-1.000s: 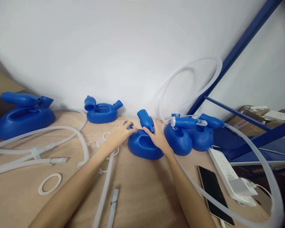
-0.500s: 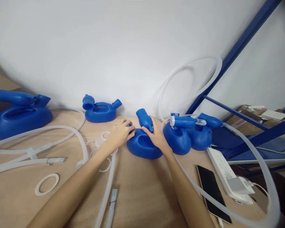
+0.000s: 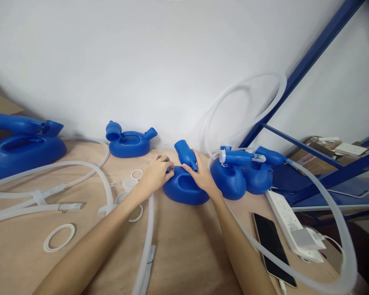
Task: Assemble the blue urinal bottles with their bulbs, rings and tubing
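Note:
A blue plastic urinal bottle (image 3: pixel 184 196) with a looped handle rests on the table in front of me. My left hand (image 3: pixel 157 172) has its fingers curled round the bottle's left end, over the neck, which is mostly hidden. My right hand (image 3: pixel 203 174) grips a blue funnel-shaped piece (image 3: pixel 185 152) by its narrow end, its wide end tilted up and left above the bottle. Just left of my left hand lie a white cap (image 3: pixel 129 183) and white rings (image 3: pixel 137 214). A clear tube (image 3: pixel 148 237) runs forward beside my left forearm.
More blue bottles stand at the far left (image 3: pixel 27 153), the back (image 3: pixel 130 146) and the right (image 3: pixel 229 180). Clear tubing (image 3: pixel 80 164) coils on the left; a long loop (image 3: pixel 338 213) arches over the right side. A phone (image 3: pixel 272 246) and a power strip (image 3: pixel 290 225) lie at the right edge.
Both hands keep their holds, almost still. The clear tube near my left forearm has shifted to the right at its near end. The whole view has moved slightly.

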Demonstrator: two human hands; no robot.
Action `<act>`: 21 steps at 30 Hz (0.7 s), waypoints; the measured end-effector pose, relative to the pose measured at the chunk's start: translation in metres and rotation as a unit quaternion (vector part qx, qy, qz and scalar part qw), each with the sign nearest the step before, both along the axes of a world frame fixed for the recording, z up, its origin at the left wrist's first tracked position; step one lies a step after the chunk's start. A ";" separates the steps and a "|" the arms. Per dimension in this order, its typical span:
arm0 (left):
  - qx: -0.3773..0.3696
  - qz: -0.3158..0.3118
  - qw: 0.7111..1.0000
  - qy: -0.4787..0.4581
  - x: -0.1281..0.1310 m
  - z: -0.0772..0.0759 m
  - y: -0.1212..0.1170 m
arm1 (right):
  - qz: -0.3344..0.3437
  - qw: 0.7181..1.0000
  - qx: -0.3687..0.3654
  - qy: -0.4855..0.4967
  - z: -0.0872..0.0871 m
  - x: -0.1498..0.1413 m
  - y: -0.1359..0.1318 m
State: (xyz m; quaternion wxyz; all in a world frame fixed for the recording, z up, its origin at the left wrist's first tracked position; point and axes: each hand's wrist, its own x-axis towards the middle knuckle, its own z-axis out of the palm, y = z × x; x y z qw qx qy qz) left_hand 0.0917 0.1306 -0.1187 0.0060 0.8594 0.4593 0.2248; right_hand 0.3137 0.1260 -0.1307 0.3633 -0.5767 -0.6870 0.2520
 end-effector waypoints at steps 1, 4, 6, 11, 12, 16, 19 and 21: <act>0.003 0.001 1.000 0.007 -0.001 0.000 -0.001 | 0.000 1.000 -0.001 -0.002 0.000 0.000 0.000; 0.013 0.001 0.999 0.040 -0.002 0.000 -0.005 | -0.002 1.000 0.002 -0.005 0.001 -0.001 0.000; 0.018 -0.001 0.997 0.076 -0.004 0.002 -0.008 | 0.000 1.000 0.006 -0.002 0.002 -0.001 0.000; 0.036 0.003 0.987 0.155 -0.007 0.007 -0.012 | 0.002 1.000 0.004 0.001 0.001 -0.001 0.000; 0.040 0.002 0.987 0.156 -0.008 0.007 -0.012 | 0.002 1.000 0.002 0.001 0.001 -0.001 0.000; 0.038 0.001 0.988 0.149 -0.008 0.007 -0.011 | 0.004 1.000 0.006 0.002 0.001 -0.001 0.000; 0.032 0.006 0.990 0.139 -0.006 0.006 -0.011 | 0.005 1.000 0.004 0.002 0.002 -0.001 -0.001; 0.038 0.009 0.989 0.141 -0.005 0.005 -0.011 | 0.004 1.000 0.001 0.001 0.002 -0.001 -0.001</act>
